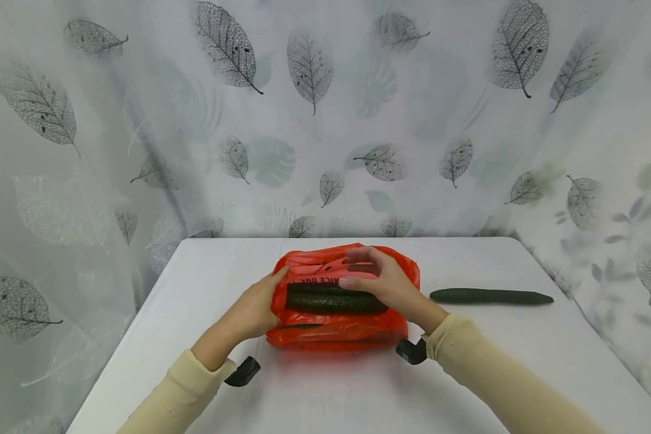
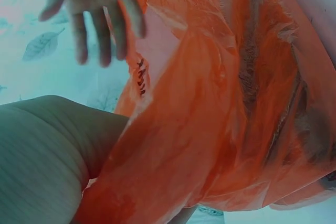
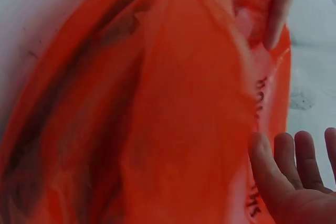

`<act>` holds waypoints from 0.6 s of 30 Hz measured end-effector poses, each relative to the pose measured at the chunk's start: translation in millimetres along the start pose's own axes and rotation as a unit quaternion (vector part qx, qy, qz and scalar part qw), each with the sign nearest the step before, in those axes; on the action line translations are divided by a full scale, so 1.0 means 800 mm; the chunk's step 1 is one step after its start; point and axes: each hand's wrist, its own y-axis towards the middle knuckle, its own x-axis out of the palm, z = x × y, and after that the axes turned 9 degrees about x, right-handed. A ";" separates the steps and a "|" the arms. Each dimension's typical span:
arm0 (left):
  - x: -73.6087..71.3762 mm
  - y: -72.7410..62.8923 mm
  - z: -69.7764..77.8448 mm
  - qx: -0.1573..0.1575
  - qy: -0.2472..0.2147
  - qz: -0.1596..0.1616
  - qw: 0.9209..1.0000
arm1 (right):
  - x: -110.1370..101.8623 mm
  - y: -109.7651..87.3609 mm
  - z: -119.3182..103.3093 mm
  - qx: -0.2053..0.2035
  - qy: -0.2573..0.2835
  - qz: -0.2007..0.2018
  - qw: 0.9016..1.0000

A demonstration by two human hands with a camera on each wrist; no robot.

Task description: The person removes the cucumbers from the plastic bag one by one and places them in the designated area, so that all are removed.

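Observation:
A red plastic bag (image 1: 342,337) with dark printing lies on the white table, its mouth spread wide. Inside it show dark green cucumbers (image 1: 331,302), and the bag's thin wall in the left wrist view lets more dark shapes through. My left hand (image 1: 254,306) holds the bag's left edge, the plastic between thumb and fingers; most of its fingers are hidden by the bag. Over the bag's right part hovers my right hand (image 1: 387,280), fingers spread loosely and holding nothing. In the right wrist view this right hand (image 3: 294,182) shows beside the printed strip.
Another cucumber (image 1: 490,296) lies on the table to the right of the bag. The white table (image 1: 195,289) ends at a leaf-printed curtain (image 1: 325,120) behind and on both sides. A dark wrist device (image 1: 243,371) sits under the left sleeve.

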 end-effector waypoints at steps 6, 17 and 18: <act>0.002 -0.003 -0.002 0.002 -0.003 -0.007 1.000 | 0.021 0.013 0.021 0.055 -0.021 -0.015 0.998; -0.001 -0.002 -0.002 0.023 -0.001 -0.020 1.000 | 0.034 0.026 0.052 0.082 -0.091 -0.038 0.992; -0.001 -0.002 -0.002 0.025 -0.001 -0.021 0.999 | 0.034 0.026 0.055 0.085 -0.099 -0.041 0.991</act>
